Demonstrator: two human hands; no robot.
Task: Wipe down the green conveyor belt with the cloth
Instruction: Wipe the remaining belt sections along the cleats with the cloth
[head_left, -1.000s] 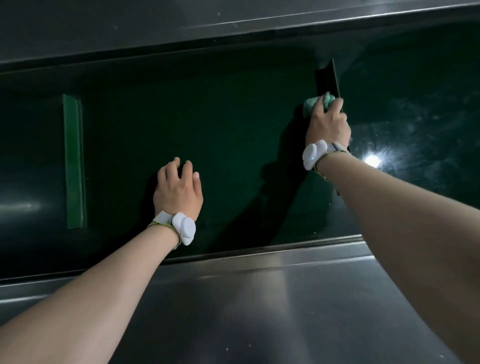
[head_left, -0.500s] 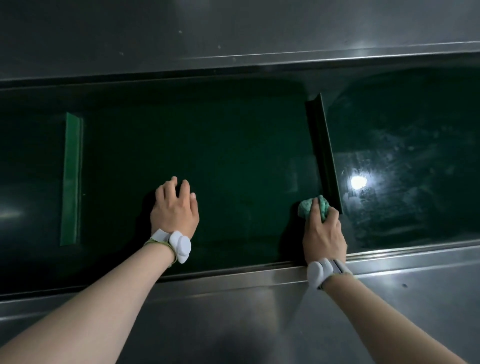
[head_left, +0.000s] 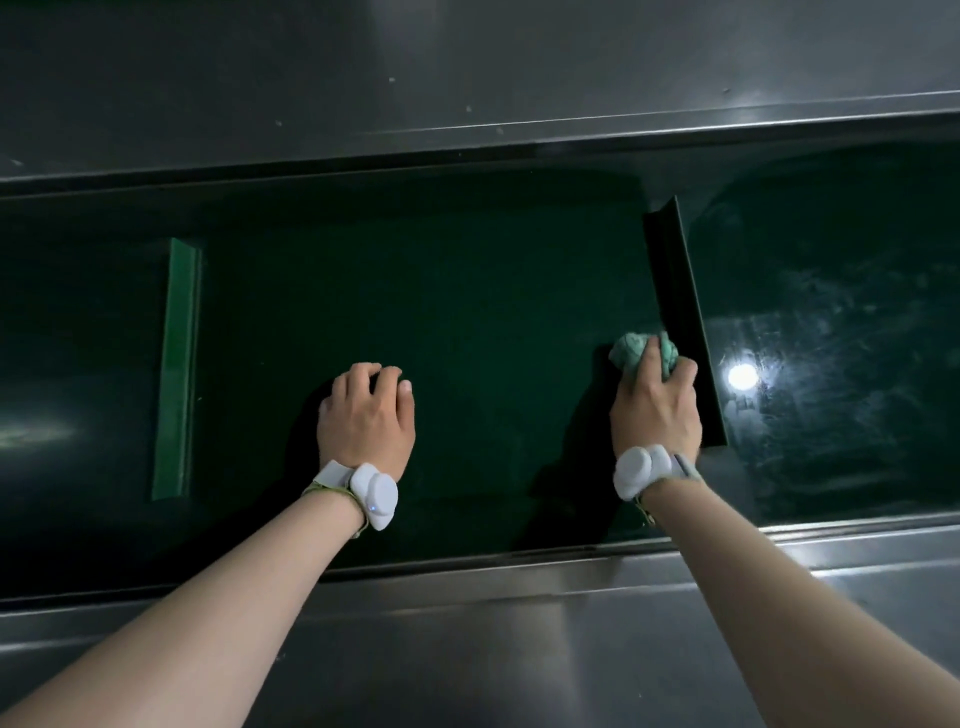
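- Two hands are in view, both down on the green conveyor belt (head_left: 467, 322); each wrist carries one white wrist device, the left one (head_left: 371, 491) and the right one (head_left: 641, 470).
- One cloth (head_left: 636, 351), teal and bunched, sits on the belt right against the base of the right cleat; the right hand (head_left: 655, 410) grips it with curled fingers, so only the cloth's far part shows.
- The left hand (head_left: 366, 415) holds nothing; its fingers bend down with the tips touching the belt, well apart from the cloth.
- Two upright cleats cross the belt: a lighter green one (head_left: 176, 369) at the left and a dark one (head_left: 680, 317) beside the right hand.
- Two steel rails frame the belt, a far one (head_left: 467, 78) and a near one (head_left: 493, 649).
- One bright light reflection (head_left: 742, 376) glares on the smeared belt section right of the dark cleat.
- Both belt ends are cut off by the frame, and the left end is too dark to make out.
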